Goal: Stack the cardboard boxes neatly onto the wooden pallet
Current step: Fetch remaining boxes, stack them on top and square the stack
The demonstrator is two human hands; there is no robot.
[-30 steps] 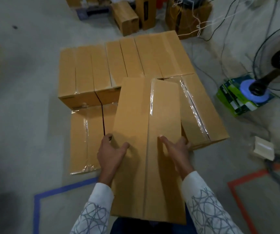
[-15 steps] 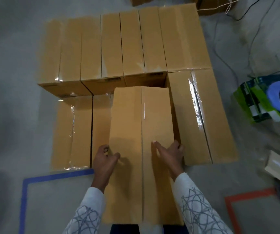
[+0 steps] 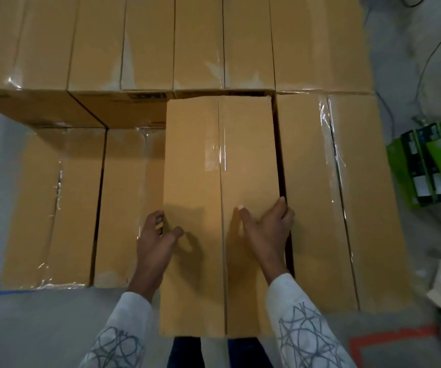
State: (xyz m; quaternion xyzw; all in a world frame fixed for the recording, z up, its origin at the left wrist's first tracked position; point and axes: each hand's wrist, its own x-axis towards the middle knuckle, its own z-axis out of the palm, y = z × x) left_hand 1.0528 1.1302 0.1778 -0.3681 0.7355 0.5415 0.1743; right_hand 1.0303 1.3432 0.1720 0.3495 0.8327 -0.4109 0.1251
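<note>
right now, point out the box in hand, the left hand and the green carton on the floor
held cardboard box (image 3: 192, 160): head view, left top flap
left hand (image 3: 154, 241): head view, back of the hand
green carton (image 3: 434, 152): head view, its top face

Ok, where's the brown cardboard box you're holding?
Head view, centre: the brown cardboard box is gripped by the left hand and right hand, beside the taped cardboard box on its right, far end at the back row of boxes.

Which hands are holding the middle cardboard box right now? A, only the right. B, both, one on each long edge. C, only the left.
B: the left hand grips the cardboard box by its left edge, the right hand by its right edge, thumbs on top.
</note>
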